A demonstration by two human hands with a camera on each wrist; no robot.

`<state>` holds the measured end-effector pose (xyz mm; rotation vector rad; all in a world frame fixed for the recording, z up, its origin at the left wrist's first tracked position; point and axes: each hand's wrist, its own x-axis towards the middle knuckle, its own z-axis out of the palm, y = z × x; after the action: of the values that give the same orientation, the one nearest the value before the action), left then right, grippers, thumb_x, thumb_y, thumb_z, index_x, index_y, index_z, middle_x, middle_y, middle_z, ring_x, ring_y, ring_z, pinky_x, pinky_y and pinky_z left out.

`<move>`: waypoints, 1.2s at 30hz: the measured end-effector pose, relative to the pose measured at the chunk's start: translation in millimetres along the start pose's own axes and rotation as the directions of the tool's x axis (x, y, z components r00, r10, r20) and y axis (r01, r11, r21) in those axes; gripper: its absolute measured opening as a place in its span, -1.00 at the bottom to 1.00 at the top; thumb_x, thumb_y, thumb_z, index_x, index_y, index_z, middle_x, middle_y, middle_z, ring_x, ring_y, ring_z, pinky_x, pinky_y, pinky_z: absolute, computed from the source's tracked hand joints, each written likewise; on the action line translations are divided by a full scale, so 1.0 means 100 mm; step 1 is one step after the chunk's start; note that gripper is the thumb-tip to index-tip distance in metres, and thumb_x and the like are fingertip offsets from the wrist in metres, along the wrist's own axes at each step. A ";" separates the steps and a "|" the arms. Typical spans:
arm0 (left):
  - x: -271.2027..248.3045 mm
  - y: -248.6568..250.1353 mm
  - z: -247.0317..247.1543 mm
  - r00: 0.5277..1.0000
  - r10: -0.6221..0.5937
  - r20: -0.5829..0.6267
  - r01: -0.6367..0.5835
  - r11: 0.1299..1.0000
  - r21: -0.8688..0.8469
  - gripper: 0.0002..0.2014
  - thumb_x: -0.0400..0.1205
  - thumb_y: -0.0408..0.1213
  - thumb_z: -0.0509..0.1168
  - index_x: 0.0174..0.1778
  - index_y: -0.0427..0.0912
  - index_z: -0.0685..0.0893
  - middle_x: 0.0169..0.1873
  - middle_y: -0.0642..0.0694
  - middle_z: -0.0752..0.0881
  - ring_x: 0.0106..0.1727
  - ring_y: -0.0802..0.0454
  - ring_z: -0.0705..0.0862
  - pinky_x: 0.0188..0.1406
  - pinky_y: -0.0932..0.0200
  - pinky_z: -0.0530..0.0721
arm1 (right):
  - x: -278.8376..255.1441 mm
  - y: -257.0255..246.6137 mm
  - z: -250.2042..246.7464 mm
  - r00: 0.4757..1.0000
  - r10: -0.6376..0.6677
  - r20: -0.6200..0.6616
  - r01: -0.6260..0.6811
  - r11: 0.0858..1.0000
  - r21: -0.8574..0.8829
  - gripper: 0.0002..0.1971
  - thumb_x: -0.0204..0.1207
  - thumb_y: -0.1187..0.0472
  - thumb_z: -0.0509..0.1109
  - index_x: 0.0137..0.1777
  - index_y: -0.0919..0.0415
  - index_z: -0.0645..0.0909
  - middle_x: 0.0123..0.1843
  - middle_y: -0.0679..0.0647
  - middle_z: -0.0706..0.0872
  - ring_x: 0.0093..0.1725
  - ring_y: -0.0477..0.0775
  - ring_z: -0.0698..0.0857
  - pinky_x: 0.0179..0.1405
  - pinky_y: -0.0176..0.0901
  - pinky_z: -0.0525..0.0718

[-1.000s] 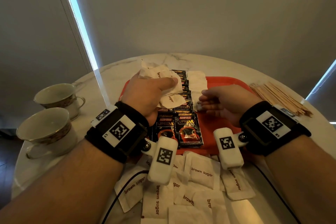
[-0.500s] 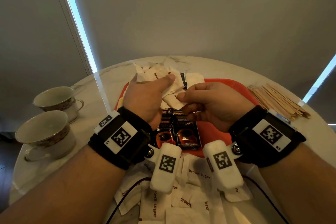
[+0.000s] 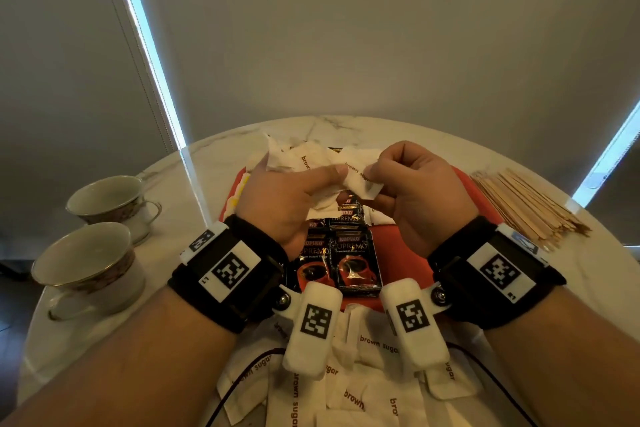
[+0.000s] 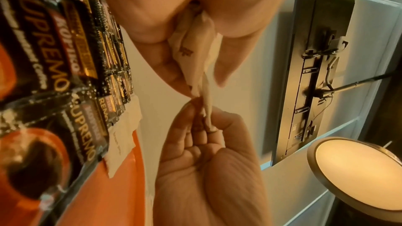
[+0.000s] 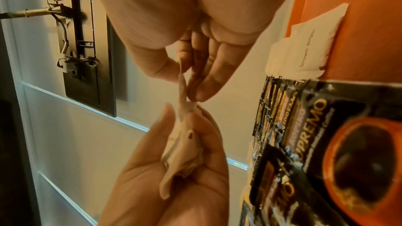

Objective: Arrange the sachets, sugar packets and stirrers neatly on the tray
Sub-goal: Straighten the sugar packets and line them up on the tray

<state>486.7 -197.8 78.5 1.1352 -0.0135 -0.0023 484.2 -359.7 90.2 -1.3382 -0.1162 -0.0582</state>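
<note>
Above the red tray [image 3: 398, 236] my left hand [image 3: 325, 180] grips a bunch of white brown-sugar packets [image 3: 298, 163]. My right hand [image 3: 374, 177] pinches the end of one packet [image 3: 360, 178] sticking out of that bunch. In the left wrist view the left hand [image 4: 195, 83] holds the bunch [image 4: 195, 54] and the right hand [image 4: 204, 118] meets it from below. In the right wrist view the right hand [image 5: 187, 88] pinches the packet [image 5: 182, 82]. Black coffee sachets [image 3: 353, 253] lie in overlapping rows on the tray. Wooden stirrers [image 3: 526, 208] lie piled on the table to the right.
Several loose brown-sugar packets [image 3: 374, 374] are scattered on the marble table near me. A few more packets [image 5: 304, 45] lie on the tray beside the sachets. Two teacups [image 3: 86, 267] stand at the table's left edge.
Both hands have risen from the tray. The right hand moved left to the left hand's bunch and took hold of one packet.
</note>
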 end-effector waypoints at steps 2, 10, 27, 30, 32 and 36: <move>0.03 -0.03 -0.02 0.999 0.048 0.000 -0.048 0.997 0.060 -0.37 0.39 -0.57 0.59 0.40 -0.42 0.61 0.15 -0.44 0.81 0.14 -0.44 0.84 0.17 -0.39 0.78 | 0.02 -0.02 -0.02 0.999 0.045 0.014 -0.044 0.998 -0.054 -0.79 0.49 0.58 0.42 -0.10 0.27 0.58 -0.20 0.18 0.78 -0.18 0.23 0.86 -0.25 0.00 0.80; 0.05 -0.02 -0.07 0.996 0.048 -0.069 -0.045 0.998 0.051 -0.48 0.47 -0.59 0.55 0.37 -0.35 0.64 0.12 -0.43 0.82 0.08 -0.45 0.85 0.11 -0.55 0.76 | 0.17 -0.17 -0.19 0.984 0.176 -0.018 -0.176 0.961 -0.212 -0.87 0.52 0.55 0.46 -0.03 0.35 0.69 -0.28 0.17 0.83 -0.40 0.01 0.76 -0.38 -0.20 0.72; -0.12 0.23 0.14 0.984 -0.045 -0.171 0.037 0.998 -0.054 -0.64 0.61 -0.52 0.48 0.32 -0.46 0.66 -0.20 -0.34 0.85 -0.32 -0.22 0.84 -0.32 -0.05 0.79 | 0.26 -0.08 -0.55 0.843 0.456 -0.287 -0.523 0.566 -0.637 -0.85 0.52 0.42 0.54 0.07 0.41 0.73 -0.07 0.27 0.72 -0.29 0.11 0.61 -0.26 -0.08 0.58; -0.15 0.21 0.13 0.982 -0.069 -0.176 0.057 0.996 -0.069 -0.65 0.59 -0.52 0.50 0.29 -0.45 0.67 -0.15 -0.37 0.85 -0.30 -0.22 0.85 -0.27 -0.10 0.80 | 0.27 -0.08 -0.51 0.857 0.441 -0.267 -0.492 0.545 -0.679 -0.78 0.54 0.37 0.55 0.15 0.41 0.75 -0.11 0.25 0.74 -0.32 0.10 0.63 -0.26 -0.09 0.61; -0.17 0.17 0.12 0.984 -0.073 -0.164 0.064 0.996 -0.061 -0.74 0.61 -0.53 0.47 0.21 -0.45 0.70 -0.14 -0.38 0.85 -0.32 -0.20 0.84 -0.34 -0.06 0.81 | 0.29 -0.09 -0.48 0.862 0.435 -0.261 -0.482 0.541 -0.689 -0.79 0.54 0.36 0.56 0.15 0.39 0.76 -0.09 0.25 0.77 -0.27 0.11 0.65 -0.19 -0.09 0.64; -0.20 0.11 0.08 0.985 -0.095 -0.145 0.088 0.995 -0.056 -0.86 0.64 -0.54 0.44 0.10 -0.43 0.73 -0.16 -0.37 0.85 -0.36 -0.17 0.82 -0.41 -0.01 0.81 | 0.30 -0.11 -0.46 0.862 0.442 -0.248 -0.479 0.549 -0.685 -0.85 0.53 0.36 0.57 0.08 0.29 0.79 -0.07 0.26 0.79 -0.24 0.12 0.65 -0.17 -0.09 0.64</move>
<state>466.9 -200.5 91.6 1.0834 0.1702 -0.0005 515.6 -406.4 93.9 -2.1475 0.3550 0.3584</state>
